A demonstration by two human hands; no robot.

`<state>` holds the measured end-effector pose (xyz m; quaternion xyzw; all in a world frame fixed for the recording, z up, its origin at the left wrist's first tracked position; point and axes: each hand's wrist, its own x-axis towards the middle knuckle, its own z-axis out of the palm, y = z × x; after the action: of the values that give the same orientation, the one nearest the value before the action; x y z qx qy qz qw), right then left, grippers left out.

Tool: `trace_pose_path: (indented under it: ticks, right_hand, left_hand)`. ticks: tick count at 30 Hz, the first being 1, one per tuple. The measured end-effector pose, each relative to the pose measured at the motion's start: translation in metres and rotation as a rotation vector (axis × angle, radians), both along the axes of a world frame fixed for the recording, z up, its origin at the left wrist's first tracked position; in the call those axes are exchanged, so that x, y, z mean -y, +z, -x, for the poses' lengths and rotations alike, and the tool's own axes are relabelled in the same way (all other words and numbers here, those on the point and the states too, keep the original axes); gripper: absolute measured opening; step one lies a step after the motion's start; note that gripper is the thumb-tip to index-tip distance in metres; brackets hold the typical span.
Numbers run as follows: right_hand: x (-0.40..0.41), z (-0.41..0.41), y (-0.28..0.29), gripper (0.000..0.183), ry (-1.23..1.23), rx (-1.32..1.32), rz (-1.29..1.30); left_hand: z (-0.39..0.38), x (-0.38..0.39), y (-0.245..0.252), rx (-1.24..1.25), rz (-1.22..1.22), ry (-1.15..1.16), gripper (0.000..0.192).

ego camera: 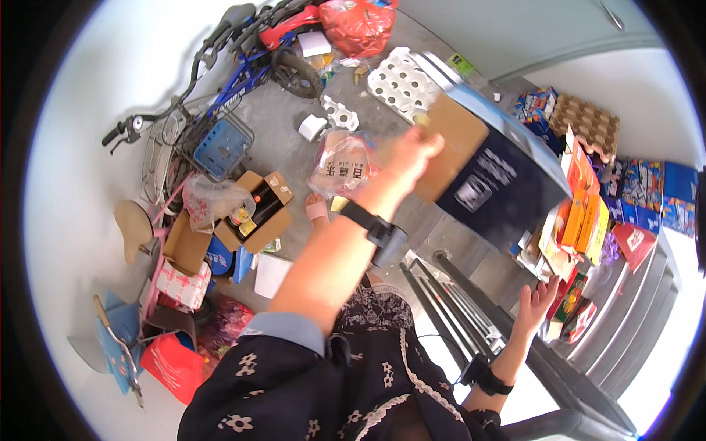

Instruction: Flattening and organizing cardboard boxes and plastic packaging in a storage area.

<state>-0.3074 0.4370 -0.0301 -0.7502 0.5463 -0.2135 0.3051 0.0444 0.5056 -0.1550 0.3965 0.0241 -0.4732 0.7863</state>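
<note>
My left hand reaches across in front of me, its fingers curled at the edge of a brown flap on a large cardboard box. The box has a dark blue printed side and looks motion-blurred, as does the hand. My right hand is held with its fingers apart and nothing in it, above the dark stair railing. It is nearest to the red and orange packages on the stairs. Below my left hand, a clear plastic bag with red printing lies on the floor.
A blue bicycle leans along the left wall, with a red plastic bag beyond it. An open carton with bottles sits at left. White foam trays lie behind the box. Egg trays and packages crowd the right side near the steps.
</note>
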Motion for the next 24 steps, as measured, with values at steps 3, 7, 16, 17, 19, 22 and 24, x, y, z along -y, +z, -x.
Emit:
trace_pose_path:
  ticks: [3,7,16,17,19,22,24]
  right_hand:
    - [0.004,0.007,0.0,0.074,-0.052,-0.046,0.0]
    - [0.014,0.026,-0.002,0.07,-0.109,-0.198,0.061]
    - [0.014,0.061,0.002,0.063,-0.17,-0.225,0.093]
    - [0.015,0.066,0.0,0.062,-0.184,-0.215,0.1]
    - [0.016,0.074,-0.003,0.061,-0.24,-0.212,0.112]
    - [0.016,0.078,-0.003,0.06,-0.304,-0.198,0.138]
    - [0.015,0.072,-0.004,0.06,-0.31,-0.226,0.165]
  left_hand:
    - [-0.056,-0.031,0.028,0.391,-0.247,0.147,0.023]
    - [-0.12,-0.072,0.061,0.872,-0.454,0.439,0.023]
    - [-0.151,-0.178,0.173,1.967,-1.057,0.345,0.024]
    - [-0.15,-0.188,0.179,1.97,-1.075,0.329,0.024]
    - [-0.149,-0.207,0.185,1.989,-1.194,0.289,0.024]
    - [-0.154,-0.229,0.187,2.013,-1.209,0.257,0.025]
    - [-0.165,-0.247,0.185,2.069,-1.224,0.249,0.025]
